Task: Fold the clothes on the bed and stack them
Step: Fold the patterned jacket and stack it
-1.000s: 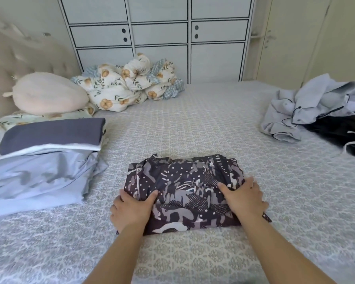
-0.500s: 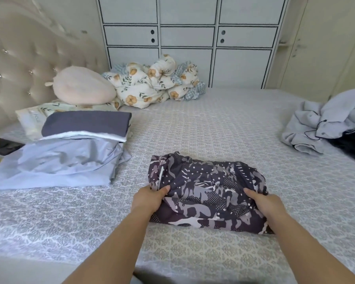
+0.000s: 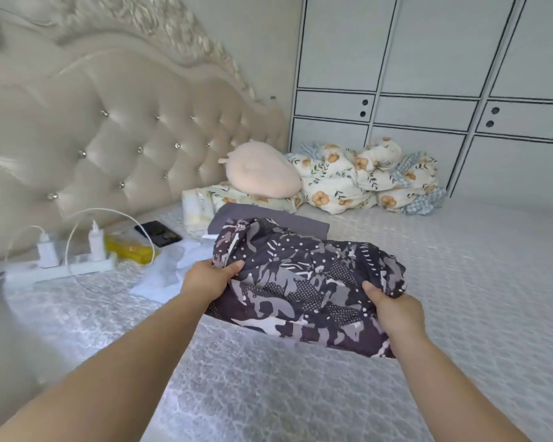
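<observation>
A folded dark purple patterned garment (image 3: 304,282) is held up off the bed (image 3: 460,282). My left hand (image 3: 209,279) grips its left edge and my right hand (image 3: 393,311) grips its right edge. Behind it lies the stack of folded clothes, of which only the dark grey top piece (image 3: 268,216) and a pale bit (image 3: 163,275) at the left show. The garment hides most of the stack.
A tufted headboard (image 3: 109,138) runs along the left. Near it lie a white power strip with chargers and a cable (image 3: 67,260), a yellow packet (image 3: 128,248) and a black phone (image 3: 157,233). A pink cushion (image 3: 262,175) and a floral quilt (image 3: 364,180) sit by the wardrobe (image 3: 428,90).
Both hands have lifted the folded patterned garment off the bed and carried it left toward the stack. My view has swung left, so the unfolded clothes at the right are out of sight.
</observation>
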